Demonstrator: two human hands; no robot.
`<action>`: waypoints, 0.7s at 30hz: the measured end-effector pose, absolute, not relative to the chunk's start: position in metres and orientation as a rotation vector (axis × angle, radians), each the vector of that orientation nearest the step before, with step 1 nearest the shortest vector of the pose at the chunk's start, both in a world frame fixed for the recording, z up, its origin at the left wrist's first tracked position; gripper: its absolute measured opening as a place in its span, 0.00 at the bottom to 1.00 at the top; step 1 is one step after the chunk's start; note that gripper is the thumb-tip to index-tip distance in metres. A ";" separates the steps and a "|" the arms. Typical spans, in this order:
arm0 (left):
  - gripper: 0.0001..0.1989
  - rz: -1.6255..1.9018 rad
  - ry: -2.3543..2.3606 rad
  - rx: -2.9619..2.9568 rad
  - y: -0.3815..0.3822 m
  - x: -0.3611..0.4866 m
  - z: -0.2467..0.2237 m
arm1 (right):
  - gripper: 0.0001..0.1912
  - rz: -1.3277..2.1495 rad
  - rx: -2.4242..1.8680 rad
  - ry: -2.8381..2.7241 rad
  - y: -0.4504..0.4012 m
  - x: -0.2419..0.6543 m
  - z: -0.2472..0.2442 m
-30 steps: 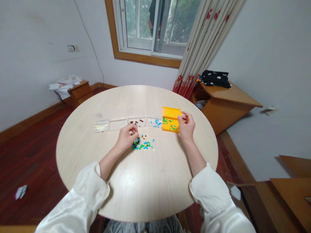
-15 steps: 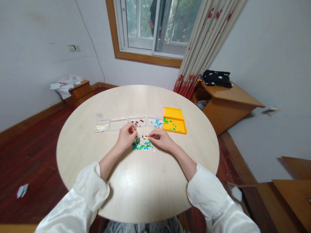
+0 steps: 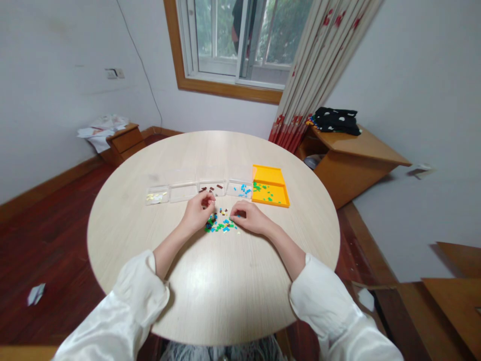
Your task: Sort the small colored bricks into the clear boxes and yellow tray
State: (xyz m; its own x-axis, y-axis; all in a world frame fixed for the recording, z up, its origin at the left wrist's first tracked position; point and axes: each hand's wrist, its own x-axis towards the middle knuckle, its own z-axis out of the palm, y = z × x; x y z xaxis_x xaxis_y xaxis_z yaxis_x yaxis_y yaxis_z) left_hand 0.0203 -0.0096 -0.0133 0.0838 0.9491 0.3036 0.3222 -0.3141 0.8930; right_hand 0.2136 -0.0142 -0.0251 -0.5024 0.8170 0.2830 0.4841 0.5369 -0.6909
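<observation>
Small toy building bricks in blue, green, yellow and brown lie in a loose pile [image 3: 221,227] on the round table [image 3: 210,291]. At the pile's left edge is my left hand [image 3: 197,210], thumb and fingers curled into a pinch; anything between the tips is too small to make out. My right hand [image 3: 251,217] rests on the right side of the pile, its thumb and fingertips drawn together at the bricks. What those tips hold, if anything, cannot be made out.
Behind the hands stand several opened clear boxes: one with pale yellow pieces [image 3: 157,196], one bare clear box [image 3: 183,192], one with brown pieces [image 3: 211,189], one with blue pieces [image 3: 240,190]. A yellow case [image 3: 286,197] at the right holds green pieces.
My left hand has shifted slightly to the right. My right fingertips have moved slightly down, from the pile's upper right to its right side.
</observation>
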 end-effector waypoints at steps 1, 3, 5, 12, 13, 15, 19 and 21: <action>0.02 1.245 1.256 1.724 -0.009 0.020 -0.013 | 0.05 0.721 -1.076 -2.154 -0.014 0.214 -0.025; 0.02 1.264 1.253 1.736 -0.009 0.019 -0.013 | 0.04 0.715 -1.115 -2.112 -0.014 0.214 -0.025; 0.02 1.282 1.268 1.745 -0.008 0.017 -0.013 | 0.04 0.710 -1.128 -2.103 -0.014 0.216 -0.024; 0.04 1.341 1.281 1.737 -0.002 0.013 -0.018 | 0.04 0.722 -1.018 -2.192 -0.013 0.221 -0.023; 0.04 1.342 1.283 1.741 -0.002 0.013 -0.019 | 0.05 0.721 -1.000 -2.204 -0.012 0.221 -0.024; 0.05 1.344 1.296 1.746 -0.001 0.012 -0.021 | 0.07 0.711 -0.967 -2.231 -0.012 0.222 -0.025; 0.06 1.354 1.340 1.747 0.001 0.012 -0.022 | 0.10 0.677 -0.924 -2.314 -0.010 0.223 -0.028; 0.08 1.350 1.355 1.755 0.001 0.012 -0.022 | 0.10 0.665 -0.928 -2.336 -0.009 0.223 -0.028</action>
State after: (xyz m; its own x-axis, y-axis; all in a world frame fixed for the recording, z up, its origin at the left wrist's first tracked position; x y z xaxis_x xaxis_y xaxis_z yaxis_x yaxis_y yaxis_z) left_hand 0.0118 0.0008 -0.0220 -0.0066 0.9244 0.3812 0.3848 -0.3496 0.8543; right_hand 0.2233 -0.0093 -0.0282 -0.6204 0.7273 0.2935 0.4635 0.6418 -0.6109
